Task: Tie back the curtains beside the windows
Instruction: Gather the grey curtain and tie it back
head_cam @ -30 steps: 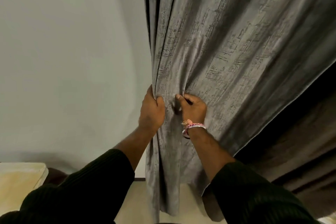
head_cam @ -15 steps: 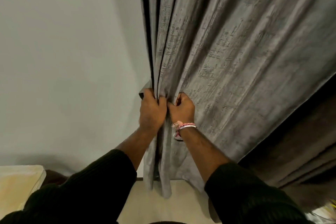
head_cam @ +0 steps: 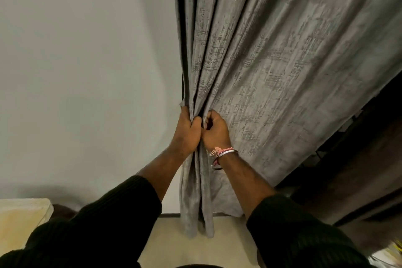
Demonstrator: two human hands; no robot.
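Observation:
A grey textured curtain (head_cam: 272,67) hangs from the top of the view, its folds drawn together toward its left edge. My left hand (head_cam: 187,132) grips the bunched left folds at mid height, thumb side toward me. My right hand (head_cam: 215,131), with bracelets at the wrist, grips the fabric right beside it, fingers curled into a fold. The two hands touch each other. Below them the gathered cloth hangs down in a narrow bundle (head_cam: 195,202) to the floor. No tie-back band is visible.
A plain white wall (head_cam: 87,72) fills the left side. A cream cushion (head_cam: 19,220) sits at the lower left. To the right, a dark opening and a second dark curtain (head_cam: 359,180) lie behind the grey one. Pale floor (head_cam: 195,250) is below.
My right hand has moved left with more fabric until it meets my left hand. The curtain's lower part has narrowed into a tighter bundle.

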